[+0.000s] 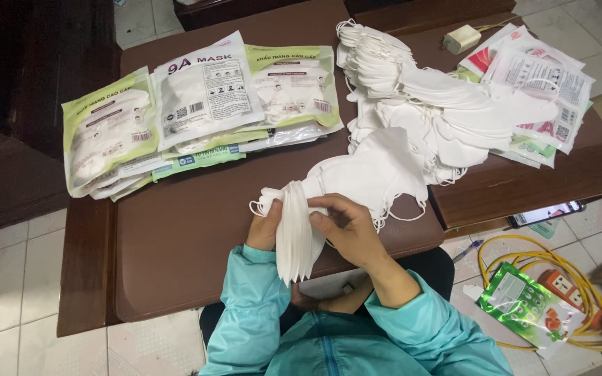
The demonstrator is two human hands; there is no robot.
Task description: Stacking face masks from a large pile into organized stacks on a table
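Observation:
A stack of folded white face masks (pixel 294 233) stands on edge at the near rim of the brown table (pixel 189 230). My left hand (pixel 265 228) grips the stack from the left, and my right hand (pixel 346 230) holds it from the right with the fingers curled over its top. Just beyond my right hand lies a loose white mask (pixel 367 174). Behind it spreads a large heap of white masks (pixel 419 104).
Sealed mask packets (pixel 203 104) lie fanned at the table's far left. Empty opened packets (pixel 538 83) sit at the far right, with a white charger (pixel 460 38) behind. A phone (pixel 545 213), yellow cable (pixel 524 251), a green packet (pixel 524 306) and a pen (pixel 467 251) lie on the floor, right.

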